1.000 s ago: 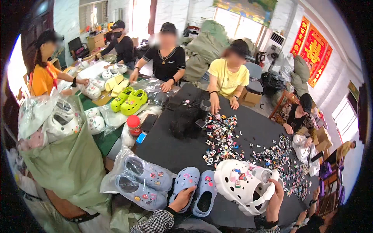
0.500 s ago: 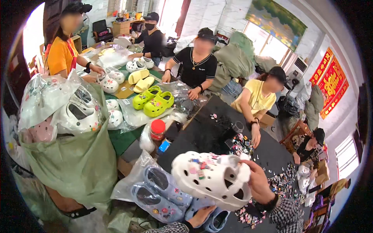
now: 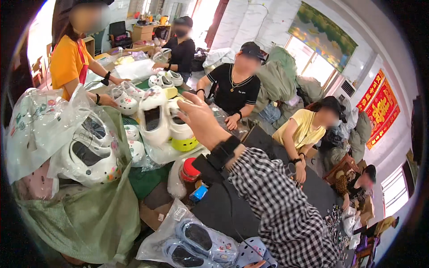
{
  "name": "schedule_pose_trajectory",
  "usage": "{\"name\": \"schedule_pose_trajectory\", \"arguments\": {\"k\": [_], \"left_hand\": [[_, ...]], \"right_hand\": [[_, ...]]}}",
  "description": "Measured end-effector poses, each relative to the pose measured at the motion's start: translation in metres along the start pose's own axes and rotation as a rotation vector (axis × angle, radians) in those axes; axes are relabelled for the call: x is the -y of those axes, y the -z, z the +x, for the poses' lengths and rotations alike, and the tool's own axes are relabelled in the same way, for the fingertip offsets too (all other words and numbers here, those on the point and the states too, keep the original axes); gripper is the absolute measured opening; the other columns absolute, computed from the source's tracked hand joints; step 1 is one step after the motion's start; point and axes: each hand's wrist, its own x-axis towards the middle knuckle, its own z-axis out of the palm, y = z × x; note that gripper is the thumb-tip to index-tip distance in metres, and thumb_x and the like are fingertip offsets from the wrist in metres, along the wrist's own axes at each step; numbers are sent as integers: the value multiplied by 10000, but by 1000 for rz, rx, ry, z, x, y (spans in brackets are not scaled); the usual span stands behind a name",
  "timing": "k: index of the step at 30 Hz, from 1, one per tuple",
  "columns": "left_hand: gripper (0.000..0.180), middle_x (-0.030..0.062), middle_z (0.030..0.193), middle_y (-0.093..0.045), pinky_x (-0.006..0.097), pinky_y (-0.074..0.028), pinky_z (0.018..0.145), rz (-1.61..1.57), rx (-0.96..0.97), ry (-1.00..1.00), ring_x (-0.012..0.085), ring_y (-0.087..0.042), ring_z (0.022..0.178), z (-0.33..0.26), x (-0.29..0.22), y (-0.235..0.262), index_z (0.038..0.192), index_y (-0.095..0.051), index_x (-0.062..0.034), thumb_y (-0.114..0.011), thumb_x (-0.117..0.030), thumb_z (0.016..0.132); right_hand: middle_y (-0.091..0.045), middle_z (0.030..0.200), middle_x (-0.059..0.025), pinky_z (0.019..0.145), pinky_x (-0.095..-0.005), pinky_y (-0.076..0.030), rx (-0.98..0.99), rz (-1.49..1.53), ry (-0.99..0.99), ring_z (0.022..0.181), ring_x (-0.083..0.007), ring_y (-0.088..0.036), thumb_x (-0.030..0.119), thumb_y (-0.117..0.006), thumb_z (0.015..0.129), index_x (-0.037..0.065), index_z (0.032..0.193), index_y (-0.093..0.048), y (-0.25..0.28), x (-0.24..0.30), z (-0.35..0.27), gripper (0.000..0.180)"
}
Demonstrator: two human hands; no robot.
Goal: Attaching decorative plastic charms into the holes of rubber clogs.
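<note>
My right hand [image 3: 203,120], in a black-and-white checked sleeve, reaches far forward over the table. Its fingers are spread apart at the side of a white clog [image 3: 179,127], close to or touching it. Beside it is a matching white clog [image 3: 156,129]. Both rest among the other shoes, partly over a lime-green clog [image 3: 184,144]. Only a sliver of my left hand [image 3: 255,265] shows at the lower edge, by a light blue clog [image 3: 251,251]; its fingers are mostly cut off. A pair of blue clogs [image 3: 196,236] lies beside it in a clear plastic bag.
A green sack [image 3: 85,214] bulges with bagged white clogs [image 3: 89,156] at the left. A red-lidded jar [image 3: 191,169] and a blue box [image 3: 198,193] stand on the black table [image 3: 223,201]. Co-workers sit or stand around, one in orange [image 3: 67,62], one in yellow [image 3: 299,127].
My right hand has carried the white clogs forward and left, from over the black table to the shoes beyond, and its fingers have spread. My left hand has slipped mostly below the view.
</note>
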Motion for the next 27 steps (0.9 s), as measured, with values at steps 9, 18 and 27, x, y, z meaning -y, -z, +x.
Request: {"name": "schedule_pose_trajectory", "arguments": {"k": [9,18,27], "left_hand": [[501,238,1101,-562,418,-406,881,-16,61,63,399,-525,982,1,-35,31,1343,-437,-69,-391,31,854],[313,123,965,-654,341,-435,858,-456,-107,525,252,-587,946,5,12,6,1067,-633,-11,-469,-244,936],[408,117,1119,-585,374,-412,943,-754,-399,537,264,-545,1049,10,38,41,1155,-530,41,-516,-280,903]], "right_hand": [[-579,1117,-85,910,-299,-461,99,-207,-239,1048,-159,-565,161,-490,961,-15,1188,-543,85,86,-202,293],[-590,1114,-85,895,-284,-440,-270,-280,-404,1053,-145,-541,104,-498,952,-8,1176,-553,178,127,-497,256],[-571,1119,-101,877,-327,-451,-444,-525,-377,1034,-217,-562,142,-520,943,37,1227,-537,182,99,-741,303]]}}
